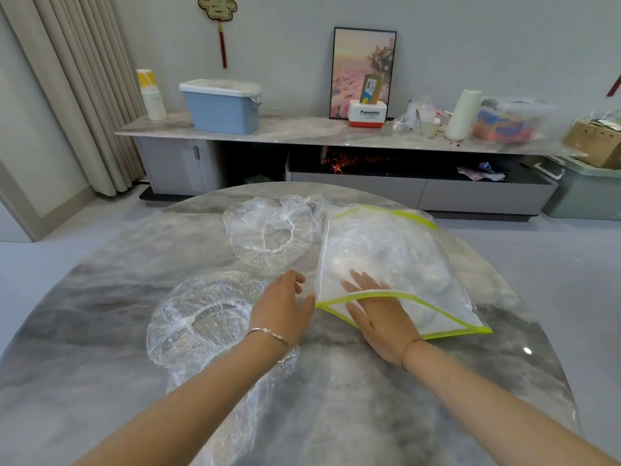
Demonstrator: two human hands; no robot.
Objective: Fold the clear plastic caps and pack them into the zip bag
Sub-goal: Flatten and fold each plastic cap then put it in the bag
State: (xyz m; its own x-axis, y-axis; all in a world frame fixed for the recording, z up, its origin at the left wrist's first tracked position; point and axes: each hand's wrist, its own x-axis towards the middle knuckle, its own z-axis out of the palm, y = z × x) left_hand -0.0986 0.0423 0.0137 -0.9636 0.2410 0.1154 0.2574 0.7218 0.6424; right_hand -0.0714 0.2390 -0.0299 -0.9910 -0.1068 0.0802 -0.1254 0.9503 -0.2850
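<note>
Our right hand [379, 311] lies flat inside the zip bag [403, 250], fingers straight, where some caps look packed. Our left hand [282, 304] curls at the bag's mouth, grip unclear. We've still the near cap [201, 324] and far cap [268, 233] unfolded.

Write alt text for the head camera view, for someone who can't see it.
A person's right hand lies flat inside the open mouth of a green-edged zip bag on a round marble table, while the left hand sits at the mouth's corner. Two unfolded clear plastic caps lie left of the bag.
</note>
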